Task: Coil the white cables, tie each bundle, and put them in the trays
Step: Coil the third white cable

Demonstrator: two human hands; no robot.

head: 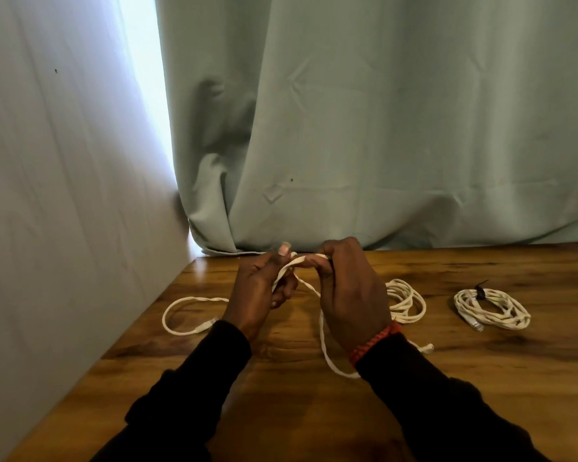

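Nearest the lens: two dark sleeves [194,371] reaching forward over a wooden table [281,411], a red braided wristband [374,343] on the right wrist. Left hand [259,288] curled round a few loops of the white cable [292,263], thumb raised above them. Right hand [347,288] just beside the left, fingers curled over and pinching the same cable at the top of the loops. Both hands lifted off the tabletop, close together.

From between the hands, one loose strand [324,341] dropping down and curving under the right wrist, ending in a plug [427,347] just right of that wrist. Out to the left of the left hand, another stretch of cable [187,303] lying in an open loop on the table, with a connector near the left sleeve.

Behind the right hand, partly hidden by it, a coiled bundle [406,301]; whether tied, cannot tell. Well to the right of the right hand, a second coiled bundle [491,310] bound with a dark tie [480,290], flat on the table.

Beyond the hands, a pale green curtain [381,128] hanging to the table's far edge.
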